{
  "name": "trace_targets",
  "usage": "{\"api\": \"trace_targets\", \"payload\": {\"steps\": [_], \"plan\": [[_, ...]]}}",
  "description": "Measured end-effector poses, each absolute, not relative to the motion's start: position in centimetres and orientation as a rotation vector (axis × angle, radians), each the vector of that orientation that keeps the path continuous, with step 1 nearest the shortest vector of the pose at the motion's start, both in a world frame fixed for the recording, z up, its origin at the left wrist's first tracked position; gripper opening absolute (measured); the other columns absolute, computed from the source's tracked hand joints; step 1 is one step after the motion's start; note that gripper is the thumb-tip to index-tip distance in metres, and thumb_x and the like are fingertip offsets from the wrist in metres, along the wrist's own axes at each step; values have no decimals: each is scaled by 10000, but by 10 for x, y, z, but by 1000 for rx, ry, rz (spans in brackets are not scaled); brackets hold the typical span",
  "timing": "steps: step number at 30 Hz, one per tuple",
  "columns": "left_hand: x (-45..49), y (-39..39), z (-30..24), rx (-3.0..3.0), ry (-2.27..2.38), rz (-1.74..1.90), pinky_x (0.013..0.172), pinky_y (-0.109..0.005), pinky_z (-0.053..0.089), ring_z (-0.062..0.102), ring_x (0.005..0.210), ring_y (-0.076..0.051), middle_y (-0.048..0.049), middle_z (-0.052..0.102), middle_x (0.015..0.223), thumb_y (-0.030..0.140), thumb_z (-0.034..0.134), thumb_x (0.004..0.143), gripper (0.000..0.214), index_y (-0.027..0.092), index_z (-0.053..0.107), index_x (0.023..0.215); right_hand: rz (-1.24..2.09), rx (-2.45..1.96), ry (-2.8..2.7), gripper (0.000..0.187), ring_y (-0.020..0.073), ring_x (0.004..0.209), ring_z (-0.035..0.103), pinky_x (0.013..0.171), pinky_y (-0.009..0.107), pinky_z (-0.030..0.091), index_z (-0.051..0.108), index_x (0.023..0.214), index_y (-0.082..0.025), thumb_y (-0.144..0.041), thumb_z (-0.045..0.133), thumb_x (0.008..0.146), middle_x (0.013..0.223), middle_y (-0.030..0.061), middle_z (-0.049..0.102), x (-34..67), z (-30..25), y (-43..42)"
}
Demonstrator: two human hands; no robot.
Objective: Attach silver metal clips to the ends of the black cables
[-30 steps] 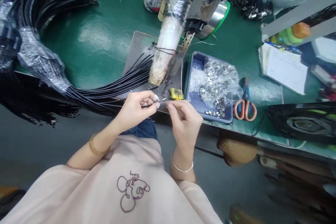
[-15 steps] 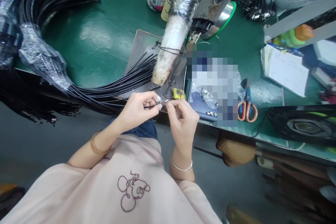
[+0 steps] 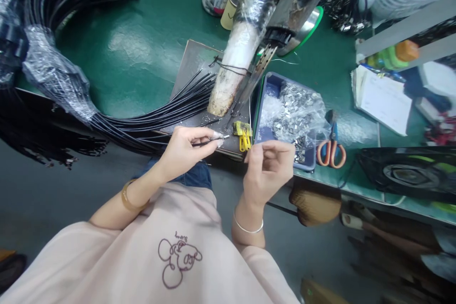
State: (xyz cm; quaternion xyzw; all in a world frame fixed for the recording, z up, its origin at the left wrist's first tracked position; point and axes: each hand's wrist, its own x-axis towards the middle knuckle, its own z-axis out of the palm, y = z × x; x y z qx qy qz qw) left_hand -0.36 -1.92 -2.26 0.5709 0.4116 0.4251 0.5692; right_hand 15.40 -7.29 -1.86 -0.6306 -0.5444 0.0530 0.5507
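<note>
My left hand [image 3: 187, 148] is closed in a pinch around a black cable [image 3: 202, 142]. A small shiny metal piece [image 3: 226, 137] sits at the cable's end, just past my fingertips. My right hand [image 3: 269, 168] is apart from the cable, by the front edge of a blue tray [image 3: 259, 118]. Its thumb lies against the curled fingers, and whatever they may hold is hidden. Small metal parts [image 3: 299, 151] and a clear plastic bag [image 3: 302, 109] of more parts lie in the tray. Between the hands is a yellow clip-like piece [image 3: 245, 140].
A bundle of black cables [image 3: 153, 121] crosses the green table [image 3: 142, 66] from the left. A white-wrapped post [image 3: 233, 57] and a soldering iron-like metal rod [image 3: 261, 64] slant above a dark board [image 3: 194, 57]. Orange-handled scissors [image 3: 331, 149] lie right of the tray.
My right hand has left the cable end and moved right towards the tray. The left hand keeps its hold on the cable. The metal piece and the yellow piece are now more visible.
</note>
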Motion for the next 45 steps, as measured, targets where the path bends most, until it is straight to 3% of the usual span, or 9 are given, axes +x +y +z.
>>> {"api": "trace_targets", "payload": {"steps": [4,7,19,28,36,40,43,45], "plan": [[0,-19,-16,1260,976,1042,593,-209,554,676,648,-142,-64,795,765,208,713,751,129,121,804,773,-47,-1373,-1546,106,144,717,718,648,273,565,626,885,-253,-175,693,915,818,-11,740,152,-21,-71],[1,-16,-11,1245,994,1048,549,-185,519,640,607,-121,-45,768,716,207,704,735,129,127,801,763,-111,-1315,-1651,151,186,870,779,787,340,627,647,932,-261,-117,683,907,967,23,801,149,-23,-68],[4,-8,-4,1302,1026,1091,449,-173,328,378,491,-56,22,568,542,202,676,735,129,127,772,692,-67,-1310,-1616,131,185,877,784,789,359,647,632,916,-253,-129,675,926,964,25,804,146,-24,-57],[5,-9,-3,1287,1047,1055,457,-190,285,364,504,-66,20,525,537,202,662,728,121,127,745,681,-65,-1293,-1640,174,172,879,778,799,331,634,635,918,-265,-105,698,895,968,11,802,147,-20,-60],[4,-13,-6,1306,1024,993,455,-181,273,366,493,-57,39,497,532,211,651,751,116,126,699,689,-11,-1274,-1676,188,165,869,778,775,307,638,621,909,-252,-81,696,885,945,16,796,150,-19,-64],[1,-17,-7,1494,939,955,470,-187,346,434,502,-68,26,564,554,168,640,786,151,136,685,645,67,-1245,-1656,201,153,820,770,745,286,629,647,916,-240,-54,706,868,900,0,790,155,-19,-69],[-4,-18,-12,1688,864,1105,562,-214,463,580,594,-103,-22,687,657,164,678,848,221,143,685,628,104,-1220,-1551,173,139,631,723,577,267,587,671,916,-232,-74,716,863,770,-30,750,162,-17,-77],[-7,-15,-19,1812,939,1306,668,-253,526,658,698,-136,-47,752,764,177,717,880,154,147,736,730,-5,-1140,-1446,97,110,432,581,406,254,460,674,860,-226,-145,726,869,621,-67,651,168,-13,-82]]}}
